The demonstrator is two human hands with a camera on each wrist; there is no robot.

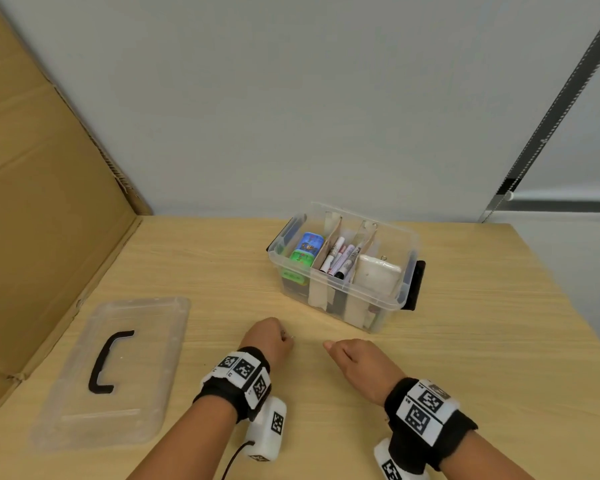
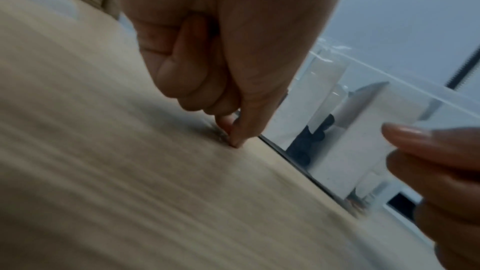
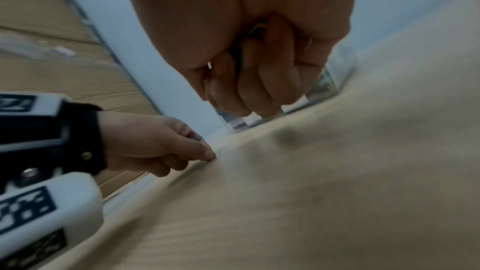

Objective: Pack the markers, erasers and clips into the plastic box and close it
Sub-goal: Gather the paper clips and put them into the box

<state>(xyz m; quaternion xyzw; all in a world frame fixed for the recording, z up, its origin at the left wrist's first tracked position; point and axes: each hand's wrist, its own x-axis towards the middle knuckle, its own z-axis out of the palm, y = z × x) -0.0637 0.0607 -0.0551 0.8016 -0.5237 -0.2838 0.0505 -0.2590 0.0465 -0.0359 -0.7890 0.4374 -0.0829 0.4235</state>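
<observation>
The clear plastic box (image 1: 388, 299) stands open at the back right of the table. It holds blue and green erasers (image 1: 307, 252), markers (image 1: 340, 258) and a white pouch (image 1: 376, 273) between dividers. In front of it my left hand (image 1: 286, 337) pinches a small metal clip (image 1: 290, 337) against the tabletop with thumb and forefinger (image 2: 237, 141). My right hand (image 1: 340, 355) hovers beside it, curled into a fist. The right wrist view shows wire clips (image 3: 255, 28) held inside that fist (image 3: 246, 89).
The clear lid (image 1: 146, 341) with its black handle (image 1: 106, 362) lies flat at the front left. Brown cardboard (image 1: 32, 202) walls off the left side, and a grey wall stands behind. The table edge (image 1: 568, 296) runs along the right.
</observation>
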